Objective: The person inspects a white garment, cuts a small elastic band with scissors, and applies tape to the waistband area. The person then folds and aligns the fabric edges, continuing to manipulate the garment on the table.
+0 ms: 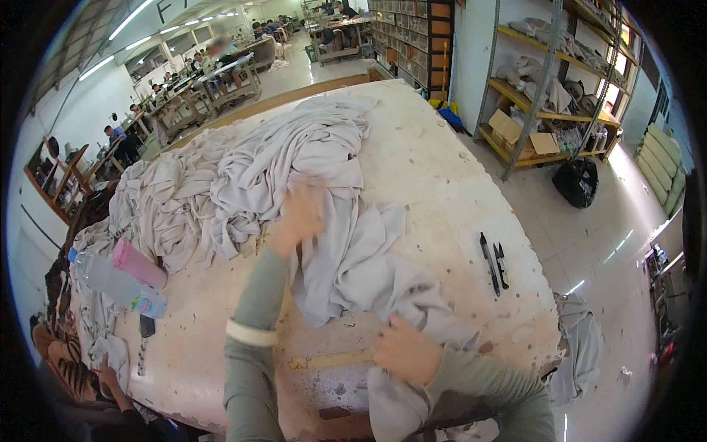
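Observation:
A large pile of rumpled light grey fabric [250, 162] lies over the worktable [493, 221], with a loose length trailing down to the near edge. My left hand [300, 210], smeared by motion, is over this fabric near the middle of the pile; its grip is unclear. Lower right, my right hand [405, 350] has its fingers curled into the trailing fabric, part of which hangs beneath it toward me.
A bottle [110, 283], pink tumbler [140, 264], pen [489, 265] and small snips [501, 265] lie or stand on the table. A co-worker's hand [107, 379] shows lower left. Shelving [537, 110], a black bag [576, 183] and distant people at sewing tables surround the table.

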Demonstrator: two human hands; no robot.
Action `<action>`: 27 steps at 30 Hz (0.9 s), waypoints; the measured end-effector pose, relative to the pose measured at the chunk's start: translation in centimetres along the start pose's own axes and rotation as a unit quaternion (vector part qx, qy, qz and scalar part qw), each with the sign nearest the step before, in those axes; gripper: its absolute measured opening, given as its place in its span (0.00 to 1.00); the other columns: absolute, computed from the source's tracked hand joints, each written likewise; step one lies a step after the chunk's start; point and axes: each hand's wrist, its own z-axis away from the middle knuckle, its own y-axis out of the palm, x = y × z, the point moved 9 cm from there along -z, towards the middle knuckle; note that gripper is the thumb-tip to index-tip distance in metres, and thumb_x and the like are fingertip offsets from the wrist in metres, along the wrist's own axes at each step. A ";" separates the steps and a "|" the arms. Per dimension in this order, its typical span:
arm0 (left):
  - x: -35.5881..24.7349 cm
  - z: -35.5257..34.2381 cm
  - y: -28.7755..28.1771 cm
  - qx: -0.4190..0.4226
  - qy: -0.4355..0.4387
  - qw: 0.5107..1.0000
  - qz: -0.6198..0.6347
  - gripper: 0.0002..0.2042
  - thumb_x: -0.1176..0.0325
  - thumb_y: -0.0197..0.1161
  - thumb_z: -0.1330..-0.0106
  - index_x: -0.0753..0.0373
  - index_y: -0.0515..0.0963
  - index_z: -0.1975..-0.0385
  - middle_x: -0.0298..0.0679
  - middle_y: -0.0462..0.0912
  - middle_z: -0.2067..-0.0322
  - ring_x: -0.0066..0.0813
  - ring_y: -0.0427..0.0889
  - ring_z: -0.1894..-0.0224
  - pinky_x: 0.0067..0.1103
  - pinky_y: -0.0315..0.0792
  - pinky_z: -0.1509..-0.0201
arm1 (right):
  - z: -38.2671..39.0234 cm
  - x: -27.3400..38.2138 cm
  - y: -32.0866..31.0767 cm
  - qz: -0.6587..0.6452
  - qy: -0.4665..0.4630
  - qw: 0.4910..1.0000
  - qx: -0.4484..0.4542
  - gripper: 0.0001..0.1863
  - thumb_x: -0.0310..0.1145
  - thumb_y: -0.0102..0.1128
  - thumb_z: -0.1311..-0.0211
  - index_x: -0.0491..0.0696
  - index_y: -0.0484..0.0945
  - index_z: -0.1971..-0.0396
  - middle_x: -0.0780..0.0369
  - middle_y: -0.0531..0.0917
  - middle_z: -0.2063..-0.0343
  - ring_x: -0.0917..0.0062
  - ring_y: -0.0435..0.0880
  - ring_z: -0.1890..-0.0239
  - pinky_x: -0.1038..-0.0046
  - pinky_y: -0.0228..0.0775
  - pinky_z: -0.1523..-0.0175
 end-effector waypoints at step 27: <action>1.4 29.5 -5.8 -0.167 -0.035 0.962 0.214 0.23 0.75 0.58 0.41 0.60 0.66 0.43 0.49 0.68 0.47 0.50 0.67 0.43 0.35 0.63 0.41 | 0.6 -9.7 -5.4 -0.721 0.049 0.651 -0.232 0.15 0.31 0.57 0.41 0.45 0.68 0.55 0.66 0.73 0.68 0.86 0.70 0.67 0.83 0.62 0.63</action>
